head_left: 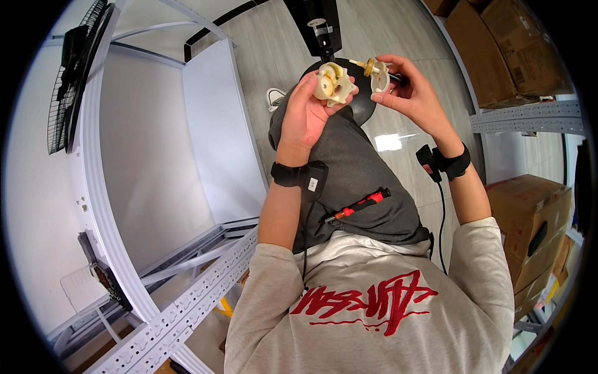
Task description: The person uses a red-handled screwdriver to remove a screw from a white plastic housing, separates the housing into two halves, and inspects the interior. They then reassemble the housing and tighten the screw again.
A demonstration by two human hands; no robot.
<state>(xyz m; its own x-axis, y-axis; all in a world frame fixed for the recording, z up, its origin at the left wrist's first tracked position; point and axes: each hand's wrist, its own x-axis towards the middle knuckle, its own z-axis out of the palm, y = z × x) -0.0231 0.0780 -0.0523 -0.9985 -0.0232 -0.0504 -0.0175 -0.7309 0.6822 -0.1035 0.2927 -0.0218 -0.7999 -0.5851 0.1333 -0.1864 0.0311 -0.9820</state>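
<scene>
Head view: just the one angle, and it looked down over your lap.
Left hand: yours (pixel 306 115) was palm-up and half curled, thumb on one side and fingers round the other, with the housing (pixel 336 88) in its grip.
Housing: it sat out toward the fingertips, hollow side showing upward.
Right hand: you (pixel 414 90) had a narrow pinch going, finger at the far edge and thumb at the near edge of the cap (pixel 380 81).
Cap: it was right of the housing, about level with it, out at the right fingertips.
Gear: the yellow one (pixel 369 67) was at the cap's left side, so the right hand was nearer to it.
Pin: this is the bit that mattered imo. The pin (pixel 356 62) stuck out left of the gear, long axis roughly sideways, tip a touch away from you, so it pointed past the housing's far edge and not into the hollow.
Gap: tip looked just apart from the housing, but depth was hard to read, so can't swear to it.
Screwdriver: it (pixel 358 207) lay slantwise on your lap, handle to the right, neither hand touching it.
</scene>
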